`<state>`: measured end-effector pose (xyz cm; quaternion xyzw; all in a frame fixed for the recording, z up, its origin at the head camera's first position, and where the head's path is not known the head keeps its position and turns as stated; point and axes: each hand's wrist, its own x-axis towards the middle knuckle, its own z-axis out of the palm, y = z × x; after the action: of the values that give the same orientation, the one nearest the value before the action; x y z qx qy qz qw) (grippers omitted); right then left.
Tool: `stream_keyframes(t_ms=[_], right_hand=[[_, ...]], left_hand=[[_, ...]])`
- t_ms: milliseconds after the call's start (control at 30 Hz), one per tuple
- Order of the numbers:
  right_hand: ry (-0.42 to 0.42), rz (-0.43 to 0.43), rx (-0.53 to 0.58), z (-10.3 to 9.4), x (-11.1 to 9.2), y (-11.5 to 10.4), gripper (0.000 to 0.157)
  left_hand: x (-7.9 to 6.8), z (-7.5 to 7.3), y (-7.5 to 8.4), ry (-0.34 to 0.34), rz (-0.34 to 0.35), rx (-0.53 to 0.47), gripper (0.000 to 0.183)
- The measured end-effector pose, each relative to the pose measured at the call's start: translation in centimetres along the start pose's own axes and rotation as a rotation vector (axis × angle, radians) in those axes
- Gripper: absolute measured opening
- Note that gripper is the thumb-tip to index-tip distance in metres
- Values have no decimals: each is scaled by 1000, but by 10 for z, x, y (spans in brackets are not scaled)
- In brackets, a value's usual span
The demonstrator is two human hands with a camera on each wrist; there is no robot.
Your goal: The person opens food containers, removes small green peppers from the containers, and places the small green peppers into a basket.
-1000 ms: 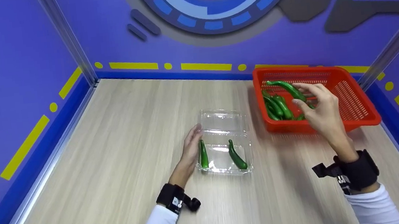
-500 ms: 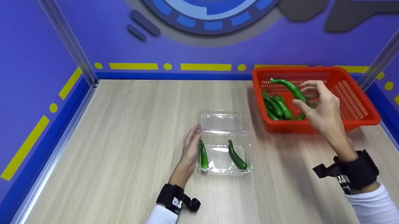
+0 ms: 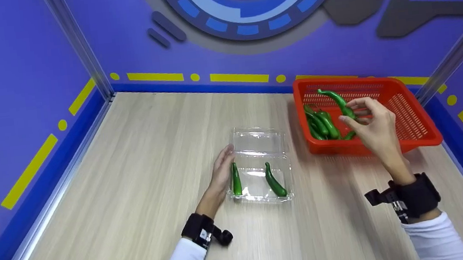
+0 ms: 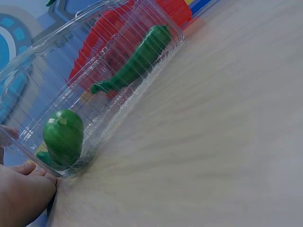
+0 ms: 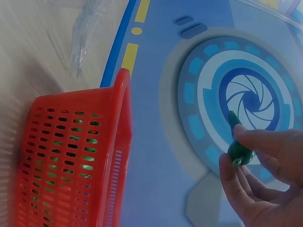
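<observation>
Between the thumb and fingertips of my right hand (image 3: pixel 372 128) a curved green chili pepper (image 3: pixel 335 98) is pinched, raised over the red basket (image 3: pixel 328 147). The right wrist view shows the same pepper (image 5: pixel 239 154) nearly end-on at the fingertips. My left hand (image 3: pixel 221 172) lies along the left side of a clear plastic clamshell box (image 3: pixel 258 142), fingers fairly straight against its wall. Inside the box's near half are two green peppers: one at the left wall (image 3: pixel 236 181), another toward the right (image 3: pixel 275 181). The lid half lies folded back, away from me.
Several more green peppers (image 3: pixel 326 125) lie in the left part of the basket. A blue back wall (image 3: pixel 250 65) stands right behind the basket, with side walls left and right. Pale wood-grain tabletop (image 3: pixel 139 157) extends left of the box and in front of it.
The held pepper has swung to a steeper angle, its thin end shifting right and slightly up. My right hand has drifted a little to the right; the left hand and box stay still.
</observation>
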<state>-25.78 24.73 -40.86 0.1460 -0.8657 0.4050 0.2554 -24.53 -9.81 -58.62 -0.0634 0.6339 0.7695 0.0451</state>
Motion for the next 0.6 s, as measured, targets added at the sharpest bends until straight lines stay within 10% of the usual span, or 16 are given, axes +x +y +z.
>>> stream_keyframes(t_ms=[600], right_hand=[[-43,96,-49,12,-1,36,33]], left_hand=[[0,0,-2,3,15,-18,61]])
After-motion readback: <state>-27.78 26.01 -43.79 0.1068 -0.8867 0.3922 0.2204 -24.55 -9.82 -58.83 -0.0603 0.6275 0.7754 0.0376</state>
